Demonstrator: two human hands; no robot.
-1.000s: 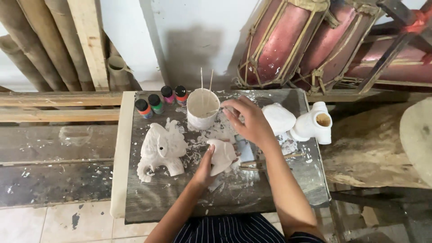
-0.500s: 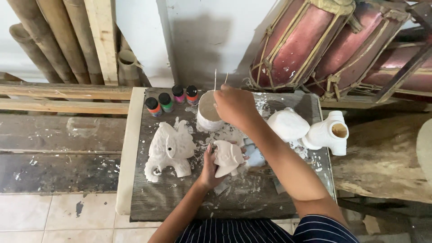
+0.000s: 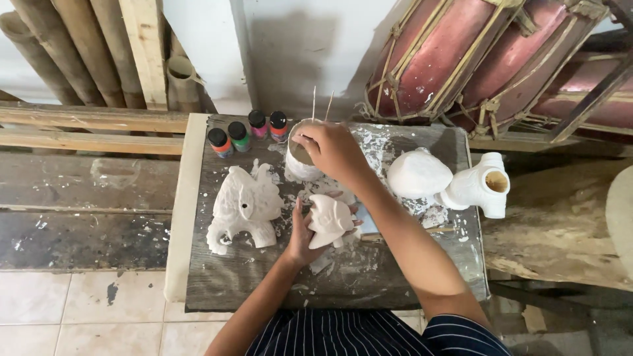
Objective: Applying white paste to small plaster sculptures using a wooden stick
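**Hands on an unpainted plaster figure at a spattered bench**

A small white plaster figure [image 3: 331, 219], shaped roughly like a fish with carved ridges, sat near the middle of the bench [image 3: 217, 290]. The left hand [image 3: 304, 232] cupped it from the left and beneath, fingers curled around its edge and holding it just off the bench top. The piece looked matte, chalky and stiff, probably light for its size but brittle; thin fins and edges seemed likely to chip, so the thicker body appeared the safest place to grip. Its dusty surface would likely give good friction unless wet.

The right hand [image 3: 331, 148] reached to the far side, fingers pinched together over the mouth of a white cup [image 3: 297, 166], from which two thin sticks [image 3: 321, 104] rose. Whether it gripped anything, I could not tell.

To the left lay a larger white elephant casting [image 3: 242, 207], also bare plaster, with raised ornament. Four small paint bottles [image 3: 248, 132] with dark caps stood at the far left. To the right were a smooth rounded white form [image 3: 418, 173] and a white hollow-necked figure [image 3: 478, 190]. The bench was dark weathered wood, crusted with white flakes and splashes. Beyond it lay red drums [image 3: 488, 53] laced with cord, and bamboo poles [image 3: 72, 53] leaned at the far left.
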